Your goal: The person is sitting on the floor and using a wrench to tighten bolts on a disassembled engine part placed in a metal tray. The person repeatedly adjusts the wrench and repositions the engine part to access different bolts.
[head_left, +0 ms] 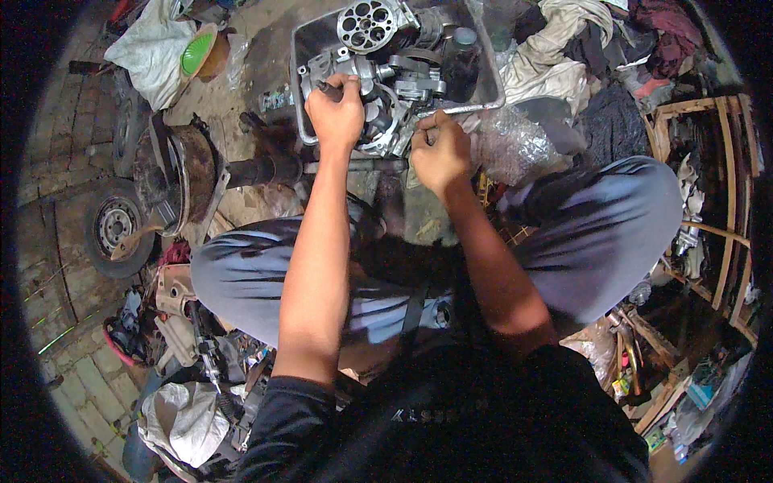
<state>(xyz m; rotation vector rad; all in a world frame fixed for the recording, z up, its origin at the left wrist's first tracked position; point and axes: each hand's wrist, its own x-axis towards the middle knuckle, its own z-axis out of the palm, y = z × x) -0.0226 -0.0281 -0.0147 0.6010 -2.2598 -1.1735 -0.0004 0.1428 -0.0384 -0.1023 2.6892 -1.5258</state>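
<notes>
A dark rectangular tray [477, 107] full of grey metal engine parts stands in front of me. Over its left front part, my left hand [336, 117] is closed round a short dark rod-shaped thing [327, 90], whose kind I cannot make out. Just below it lies a cast metal housing [318, 72]. At the front rim, my right hand [441, 153] has its fingers curled in; what they grip, if anything, is hidden. A curved metal part [393, 129] lies between both hands. At the back sits a round metal plate with several holes [366, 26].
Clear bubble wrap [519, 149] and cloths [555, 56] lie right of the tray. To the left are a wheel [117, 227], a large rusty metal part [181, 173] and a green bowl [200, 53]. A wooden frame [725, 201] stands far right. My bent knees flank the work.
</notes>
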